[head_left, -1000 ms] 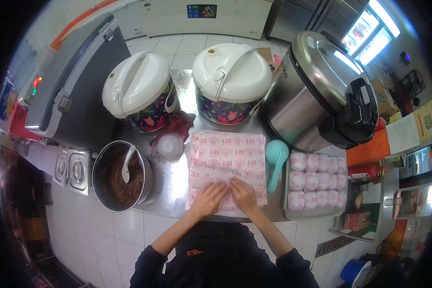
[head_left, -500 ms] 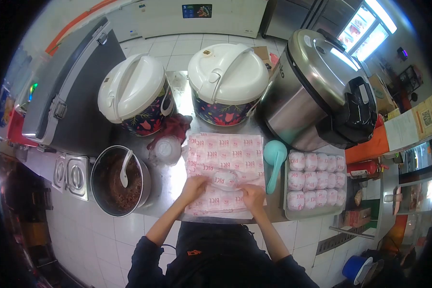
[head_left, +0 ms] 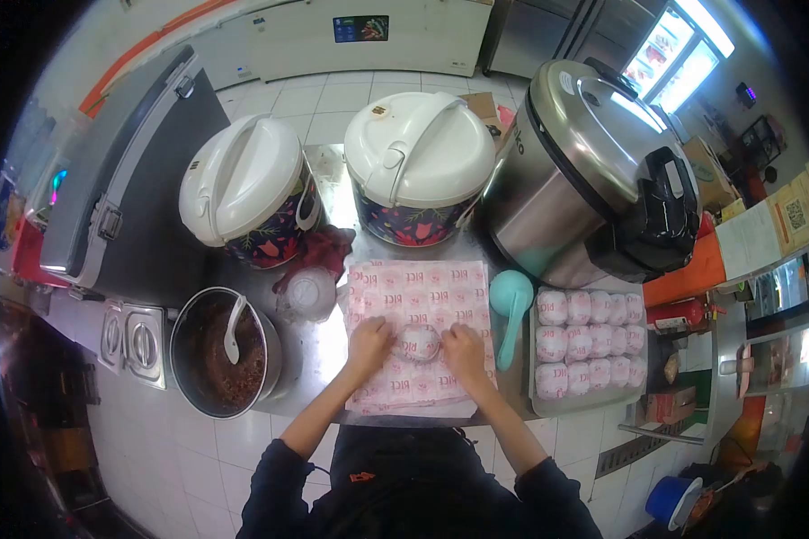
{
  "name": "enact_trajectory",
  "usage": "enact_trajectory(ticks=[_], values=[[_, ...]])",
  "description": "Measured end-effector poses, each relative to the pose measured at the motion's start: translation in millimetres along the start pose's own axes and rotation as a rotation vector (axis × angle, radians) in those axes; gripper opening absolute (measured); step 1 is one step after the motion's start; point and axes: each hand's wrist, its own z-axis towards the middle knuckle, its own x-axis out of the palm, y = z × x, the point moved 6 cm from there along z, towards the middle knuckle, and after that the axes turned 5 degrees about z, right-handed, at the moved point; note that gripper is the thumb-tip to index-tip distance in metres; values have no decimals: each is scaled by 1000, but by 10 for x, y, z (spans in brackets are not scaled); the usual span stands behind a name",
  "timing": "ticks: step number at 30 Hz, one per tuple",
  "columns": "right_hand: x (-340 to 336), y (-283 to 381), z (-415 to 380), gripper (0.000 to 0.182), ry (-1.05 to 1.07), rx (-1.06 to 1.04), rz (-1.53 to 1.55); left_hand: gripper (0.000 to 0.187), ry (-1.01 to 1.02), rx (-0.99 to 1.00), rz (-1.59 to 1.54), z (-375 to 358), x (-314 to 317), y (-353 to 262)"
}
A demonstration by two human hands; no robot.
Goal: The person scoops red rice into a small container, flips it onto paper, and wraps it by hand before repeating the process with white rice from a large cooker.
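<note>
A round portion wrapped in white paper with red "RICE" print [head_left: 418, 343] sits on a stack of the same printed sheets [head_left: 418, 292]. On its left side my left hand [head_left: 370, 346] is closed, fingers curled on the wrapper's edge. My right hand [head_left: 464, 350] pinches the wrapper at the opposite side. The fingertips partly hide the paper ends. Just right of the stack lies a teal scoop [head_left: 511, 310], its handle toward me. A tray [head_left: 586, 406] further right holds several rows of wrapped rice portions [head_left: 577, 344].
Left stands a metal pot [head_left: 274, 346] of brown minced food with a white spoon [head_left: 235, 331]. Beside it are a clear bowl [head_left: 311, 295] and a dark red cloth [head_left: 331, 250]. Two white-lidded containers [head_left: 420, 148] and a steel cooker [head_left: 566, 171] line the back; a grey cooler [head_left: 144, 171] stands left.
Both hands have moved slightly up the stack, now curled close at the portion's sides. The wrapper, previously stretched wide between them, is gathered into a compact round. The view has tilted slightly.
</note>
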Motion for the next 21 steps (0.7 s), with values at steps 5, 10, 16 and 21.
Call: enact_trajectory(ticks=[5, 10, 16, 21], values=[[330, 91, -448, 34, -1, 10, 24, 21, -56, 39, -35, -246, 32, -350], [41, 564, -345, 59, -188, 287, 203, 30, -102, -105, -127, -376, -24, -478], [370, 554, -7, 51, -286, 443, 850, 35, -23, -142, -216, -431, -52, -459], [177, 489, 41, 48, -125, 517, 1226, 37, 13, -253, -493, -444, -82, -470]])
